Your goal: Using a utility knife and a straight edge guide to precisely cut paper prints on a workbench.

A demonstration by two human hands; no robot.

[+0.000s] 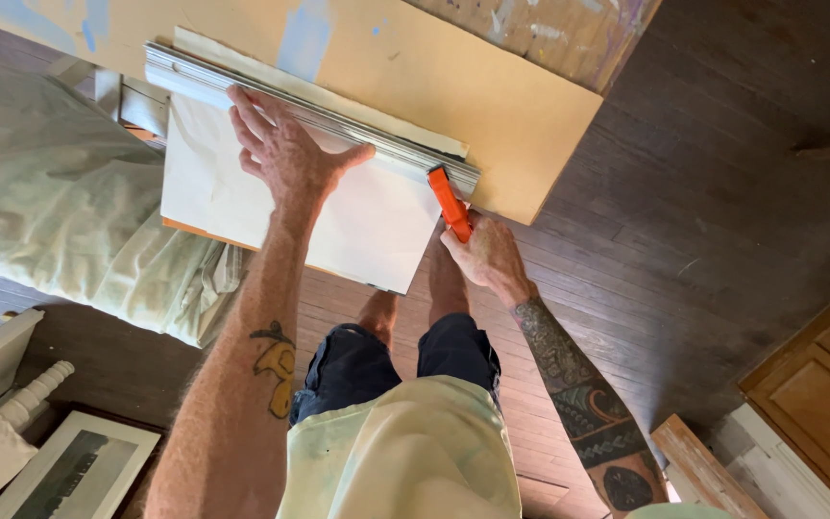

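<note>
Hands work on a white sheet that lies on a tan board, and I take a long grey metal straightedge as my landmark. It runs diagonally across the sheet's far edge, from the upper left down to the lower right.

My left hand lies spread and flat, palm down, fingers reaching over the straightedge near its middle and the thumb stretched out along its near side, pressing it onto the sheet. My right hand sits at the straightedge's lower right end, its grip closed around an orange utility knife. The knife's long axis points up and away from me, with its nose touching the near edge of the straightedge at that end.

So the straightedge's length stretches away to the left of the knife, and the right hand is the nearer one to its end. The sheet's near corner overhangs the board above a dark wooden floor. A pale cloth-covered bundle lies left of the straightedge.
</note>
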